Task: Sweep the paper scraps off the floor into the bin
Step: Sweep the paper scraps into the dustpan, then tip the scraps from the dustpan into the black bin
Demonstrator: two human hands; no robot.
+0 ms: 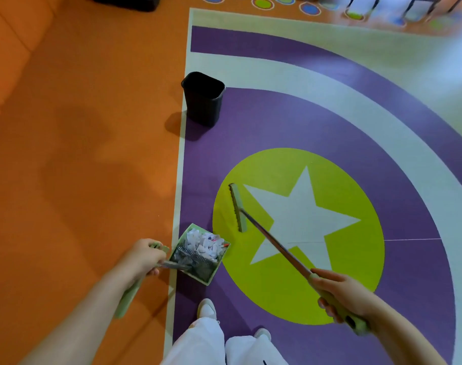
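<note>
My left hand (143,256) grips the green handle of a pale green dustpan (195,270), held just above the floor at the orange-purple border. White paper scraps (203,243) fill the pan. My right hand (343,293) grips the green handle of a broom (274,246), whose head (238,208) rests on the yellow-green circle beside the white star, to the right of the pan. A black bin (203,98) stands upright and open farther ahead, beyond the dustpan, on the edge of the purple area.
The floor is orange on the left and a purple, white and yellow-green pattern on the right. My white trousers and shoes (207,309) are at the bottom centre. A dark object (127,1) and chair legs (419,9) lie at the far top edge.
</note>
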